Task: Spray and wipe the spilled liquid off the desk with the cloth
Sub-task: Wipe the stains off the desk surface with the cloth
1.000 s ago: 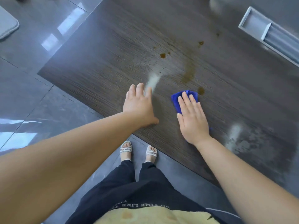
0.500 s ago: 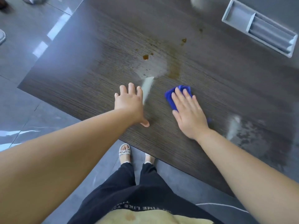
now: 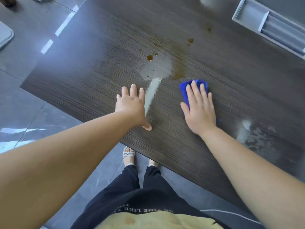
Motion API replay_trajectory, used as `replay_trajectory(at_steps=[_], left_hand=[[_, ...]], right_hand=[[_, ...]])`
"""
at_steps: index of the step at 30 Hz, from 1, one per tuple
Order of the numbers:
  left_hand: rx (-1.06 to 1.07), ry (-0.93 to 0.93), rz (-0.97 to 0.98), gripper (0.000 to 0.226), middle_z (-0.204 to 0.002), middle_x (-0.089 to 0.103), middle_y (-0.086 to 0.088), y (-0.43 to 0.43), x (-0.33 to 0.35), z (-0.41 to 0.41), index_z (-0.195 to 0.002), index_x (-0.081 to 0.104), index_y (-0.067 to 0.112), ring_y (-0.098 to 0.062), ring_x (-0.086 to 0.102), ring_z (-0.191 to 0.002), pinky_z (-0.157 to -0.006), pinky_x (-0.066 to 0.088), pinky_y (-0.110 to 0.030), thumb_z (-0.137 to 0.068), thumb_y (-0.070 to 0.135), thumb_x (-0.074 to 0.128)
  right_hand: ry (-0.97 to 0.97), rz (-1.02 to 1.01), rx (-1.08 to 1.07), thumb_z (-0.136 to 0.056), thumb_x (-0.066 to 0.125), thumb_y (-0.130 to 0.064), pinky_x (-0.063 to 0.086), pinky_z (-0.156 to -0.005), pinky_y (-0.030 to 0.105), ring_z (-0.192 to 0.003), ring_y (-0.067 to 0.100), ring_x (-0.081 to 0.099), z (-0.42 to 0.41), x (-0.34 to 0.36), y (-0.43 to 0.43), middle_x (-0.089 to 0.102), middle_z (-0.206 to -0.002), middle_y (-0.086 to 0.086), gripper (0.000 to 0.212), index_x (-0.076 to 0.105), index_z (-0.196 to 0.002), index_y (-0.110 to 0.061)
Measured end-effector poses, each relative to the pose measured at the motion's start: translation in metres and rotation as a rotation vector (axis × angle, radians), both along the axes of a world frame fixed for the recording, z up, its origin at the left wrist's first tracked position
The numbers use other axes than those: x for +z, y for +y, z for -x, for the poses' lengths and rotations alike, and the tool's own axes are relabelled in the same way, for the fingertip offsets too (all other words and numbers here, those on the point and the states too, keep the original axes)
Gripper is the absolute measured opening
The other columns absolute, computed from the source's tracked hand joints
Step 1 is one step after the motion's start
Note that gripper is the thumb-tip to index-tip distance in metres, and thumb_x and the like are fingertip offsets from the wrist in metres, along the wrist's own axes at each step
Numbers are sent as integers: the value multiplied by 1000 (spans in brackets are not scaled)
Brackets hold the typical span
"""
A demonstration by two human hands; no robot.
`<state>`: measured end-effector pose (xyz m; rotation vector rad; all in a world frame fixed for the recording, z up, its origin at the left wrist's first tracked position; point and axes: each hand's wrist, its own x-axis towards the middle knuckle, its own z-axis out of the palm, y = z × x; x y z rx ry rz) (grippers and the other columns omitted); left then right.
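R hand (image 3: pixel 200 113) on cloth (image 3: pixel 184 90), spill (image 3: pixel 158 68) ahead (gray tray (image 3: pixel 249 12) beyond)

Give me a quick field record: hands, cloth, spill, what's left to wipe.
left hand: flat on the desk, holding nothing
right hand: fingers straight, pressing the blue cloth flat
spill: brown drops and a brown smear beyond the cloth, beside a wet patch
left to wipe: drops, smear and wet patch

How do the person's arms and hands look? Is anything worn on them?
The left arm and the right arm are bare, with no sleeve in view. The left hand and the right hand carry no glove, ring, watch or bracelet.
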<state>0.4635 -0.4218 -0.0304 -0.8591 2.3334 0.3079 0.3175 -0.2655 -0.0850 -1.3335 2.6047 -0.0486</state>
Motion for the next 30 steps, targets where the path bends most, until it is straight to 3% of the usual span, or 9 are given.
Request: replay_trajectory(at_steps=[2,4,9,11,18,22,26,28,30], left_hand=[[6,2,3,135,-148,12,-9,0,0,1,-149,5,15,-34,16,-133,-109,28,-47,-49,65,80],[14,-3,8,134,-148,13,-9,1,1,2,-149,6,15,-34,16,-133,-110,28,-47,-49,64,80],[10,-9,1,135,-152,7,-11,0,1,1,-150,3,16,-35,12,-136,-111,26,-47,-50,65,80],[9,-6,-1,135,-152,6,-11,0,1,0,-150,3,15,-35,12,-136,-111,26,-48,-50,65,80],[14,-19,-8,135,-151,8,-10,-1,3,2,-150,2,16,-36,11,-136,-111,27,-47,-51,65,79],[15,-19,12,135,-152,9,-9,1,2,2,-150,3,16,-35,12,-137,-111,28,-46,-50,66,79],[7,-22,11,136,-153,5,-10,0,1,1,-150,0,16,-36,10,-138,-111,26,-46,-51,67,78],[7,-30,8,136,-154,3,-9,0,1,1,-150,-2,16,-35,8,-138,-110,27,-46,-52,67,77],[9,-33,12,136,-153,4,-9,0,2,1,-150,-1,15,-35,9,-137,-109,29,-46,-52,68,77]], right_hand=[[19,-2,-202,-98,28,-46,5,-116,46,-145,28,4,-7,-2,-39,6,-159,6,64,12,-150,-12],[8,1,-232,-98,29,-46,3,-116,46,-145,29,4,-22,-2,-58,4,-159,8,65,11,-151,-11],[-36,15,301,-95,30,-47,11,-116,44,-144,27,14,-32,0,5,18,-157,6,64,23,-148,-12],[-37,13,390,-93,32,-47,17,-115,46,-143,24,18,-11,-1,29,22,-155,4,63,29,-146,-13],[13,-30,-209,-99,25,-46,1,-117,46,-146,27,-1,11,0,-57,-1,-159,6,64,7,-151,-12],[-7,-19,82,-97,25,-49,2,-116,44,-146,27,3,-13,3,-44,6,-159,7,66,11,-150,-12],[-40,-11,481,-92,32,-48,21,-113,51,-142,27,22,16,2,14,26,-154,6,64,33,-145,-12],[-22,-18,425,-91,32,-47,23,-112,53,-141,27,23,42,0,14,26,-154,5,64,33,-145,-11],[-7,-12,195,-94,28,-46,13,-115,50,-144,27,13,55,-1,-14,15,-157,5,64,23,-148,-12]])
